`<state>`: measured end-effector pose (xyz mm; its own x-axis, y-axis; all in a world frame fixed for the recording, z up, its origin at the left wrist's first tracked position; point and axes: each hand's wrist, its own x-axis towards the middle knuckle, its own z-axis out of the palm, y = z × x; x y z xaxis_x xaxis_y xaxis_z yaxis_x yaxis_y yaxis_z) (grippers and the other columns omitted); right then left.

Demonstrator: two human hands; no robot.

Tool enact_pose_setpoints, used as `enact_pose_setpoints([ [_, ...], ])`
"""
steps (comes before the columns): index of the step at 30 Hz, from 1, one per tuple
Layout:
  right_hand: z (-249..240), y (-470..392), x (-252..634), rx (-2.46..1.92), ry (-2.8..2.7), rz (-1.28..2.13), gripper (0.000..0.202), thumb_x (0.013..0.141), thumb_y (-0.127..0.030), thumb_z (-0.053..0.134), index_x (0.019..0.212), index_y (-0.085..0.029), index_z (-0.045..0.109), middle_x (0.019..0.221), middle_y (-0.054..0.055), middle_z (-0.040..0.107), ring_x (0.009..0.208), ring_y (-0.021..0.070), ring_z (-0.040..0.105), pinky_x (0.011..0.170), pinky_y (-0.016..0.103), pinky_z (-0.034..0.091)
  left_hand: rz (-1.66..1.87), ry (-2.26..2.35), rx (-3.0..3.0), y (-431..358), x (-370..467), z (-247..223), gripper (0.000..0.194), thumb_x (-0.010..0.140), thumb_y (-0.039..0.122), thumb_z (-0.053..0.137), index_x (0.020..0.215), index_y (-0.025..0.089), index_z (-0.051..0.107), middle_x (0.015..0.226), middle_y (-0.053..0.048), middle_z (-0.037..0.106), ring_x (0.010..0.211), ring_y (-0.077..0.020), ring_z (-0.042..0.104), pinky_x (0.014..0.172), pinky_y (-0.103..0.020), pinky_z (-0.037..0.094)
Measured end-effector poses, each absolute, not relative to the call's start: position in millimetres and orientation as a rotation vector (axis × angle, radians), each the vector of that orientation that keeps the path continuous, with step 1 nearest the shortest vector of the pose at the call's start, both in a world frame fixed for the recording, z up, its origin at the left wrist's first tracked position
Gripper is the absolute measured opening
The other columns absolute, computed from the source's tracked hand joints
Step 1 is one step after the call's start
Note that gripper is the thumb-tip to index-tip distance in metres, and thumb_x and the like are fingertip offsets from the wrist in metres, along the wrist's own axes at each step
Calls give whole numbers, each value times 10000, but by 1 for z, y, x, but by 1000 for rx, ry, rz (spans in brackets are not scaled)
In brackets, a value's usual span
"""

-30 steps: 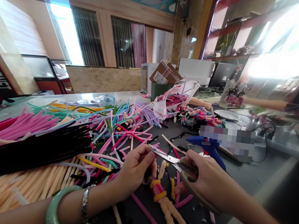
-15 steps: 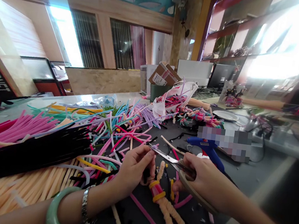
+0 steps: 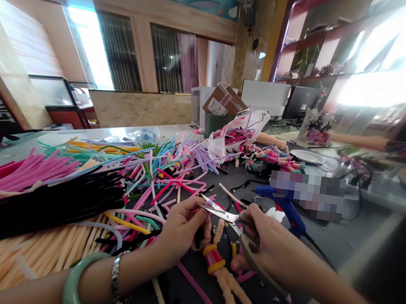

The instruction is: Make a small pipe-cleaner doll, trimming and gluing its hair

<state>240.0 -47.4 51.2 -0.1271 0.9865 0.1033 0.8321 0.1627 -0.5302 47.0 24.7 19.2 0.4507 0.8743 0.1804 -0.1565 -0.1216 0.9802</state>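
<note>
My left hand (image 3: 186,223) is closed, fingertips pinched together, around the head end of a pipe-cleaner doll (image 3: 214,259). The doll has peach limbs and a pink body with yellow bands; its legs lie toward me, while my fingers mostly hide the dark head. My right hand (image 3: 264,237) grips a pair of scissors (image 3: 230,217) with tan handles. Their blades are spread, the upper tip beside my left fingertips. Whatever small bit those fingertips pinch is too hidden to make out.
A blue glue gun (image 3: 283,201) with a cord lies beyond my right hand. Bundles of black pipe cleaners (image 3: 46,203) and peach pipe cleaners (image 3: 43,255) fill the left side. Loose coloured stems spread across the middle. A white plate (image 3: 307,157) sits farther back.
The scissor blades have spread wider, with the lower blade swung down. My right hand has shifted slightly, and my left hand stays nearly in place.
</note>
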Motion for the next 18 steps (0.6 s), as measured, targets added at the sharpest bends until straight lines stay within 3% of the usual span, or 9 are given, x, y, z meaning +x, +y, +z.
enact_pose_setpoints([
  [18,48,-47,237,-1728,-2065,526,373,712,-469,654,826,-227,395,866,47,607,768,234,571,644,324,411,1039,692,1433,23,47,21,246,828,379,595,752,148,562,481,30,563,367,-80,486,341,-166,363],
])
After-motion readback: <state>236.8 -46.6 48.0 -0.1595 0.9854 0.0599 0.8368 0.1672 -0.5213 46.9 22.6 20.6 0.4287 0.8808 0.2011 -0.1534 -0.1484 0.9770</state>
